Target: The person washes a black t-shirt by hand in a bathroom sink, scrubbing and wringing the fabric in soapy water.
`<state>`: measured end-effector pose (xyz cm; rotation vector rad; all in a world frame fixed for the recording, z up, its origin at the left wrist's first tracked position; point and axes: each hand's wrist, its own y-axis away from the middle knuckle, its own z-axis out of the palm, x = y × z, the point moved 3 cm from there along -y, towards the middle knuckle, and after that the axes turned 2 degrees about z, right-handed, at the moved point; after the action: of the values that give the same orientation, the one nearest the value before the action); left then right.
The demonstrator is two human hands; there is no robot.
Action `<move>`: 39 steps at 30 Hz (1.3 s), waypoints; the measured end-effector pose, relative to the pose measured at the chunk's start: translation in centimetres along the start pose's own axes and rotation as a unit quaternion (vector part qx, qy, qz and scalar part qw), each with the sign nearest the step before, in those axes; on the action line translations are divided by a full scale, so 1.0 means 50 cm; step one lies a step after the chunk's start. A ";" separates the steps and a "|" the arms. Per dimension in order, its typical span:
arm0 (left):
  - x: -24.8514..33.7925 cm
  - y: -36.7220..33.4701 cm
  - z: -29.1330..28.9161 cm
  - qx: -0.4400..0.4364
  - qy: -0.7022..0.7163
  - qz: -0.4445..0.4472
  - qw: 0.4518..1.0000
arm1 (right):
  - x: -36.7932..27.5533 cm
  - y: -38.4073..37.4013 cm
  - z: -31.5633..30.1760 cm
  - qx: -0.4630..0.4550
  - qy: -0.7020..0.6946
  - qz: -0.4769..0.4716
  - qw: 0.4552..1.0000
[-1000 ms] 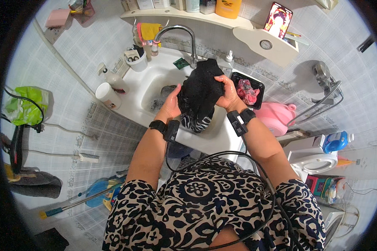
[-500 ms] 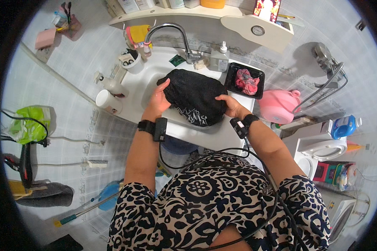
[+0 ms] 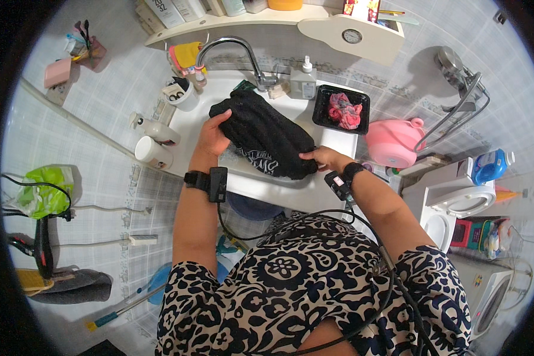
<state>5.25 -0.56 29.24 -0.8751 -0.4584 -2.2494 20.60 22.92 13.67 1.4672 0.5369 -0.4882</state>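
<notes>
A bunched black cloth (image 3: 266, 126) with white printing on its lower side is held over the white sink (image 3: 261, 191). Its long shape slopes from upper left down to the right. At the left end, my left hand (image 3: 213, 134) grips it with the thumb on top. My right hand (image 3: 325, 158) pinches the lower right end between thumb and fingers. Part of the fingers of both hands is hidden behind the fabric. Above the cloth stands the curved chrome faucet (image 3: 252, 56), and a green packet (image 3: 245, 86) shows partly behind the cloth.
A grey pump bottle (image 3: 303, 80) and a black tray (image 3: 341, 126) with red-pink cloth stand on the sink's right side. At left are a white cup (image 3: 184, 98), a pump bottle (image 3: 154, 129) and a white jar (image 3: 152, 152). A pink basin (image 3: 391, 142) sits further right.
The cloth is now narrower and more slanted, its left end raised toward the green packet. Both hands have shifted slightly left, still gripping it. The whole view has shifted a little.
</notes>
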 end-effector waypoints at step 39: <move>0.001 -0.007 -0.036 -0.024 -0.077 0.110 0.991 | -0.178 0.102 0.077 0.047 0.145 -0.409 0.900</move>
<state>4.15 -1.27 27.98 -1.0750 -0.3586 -2.0078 16.83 19.20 23.29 1.3640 1.4076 -0.9653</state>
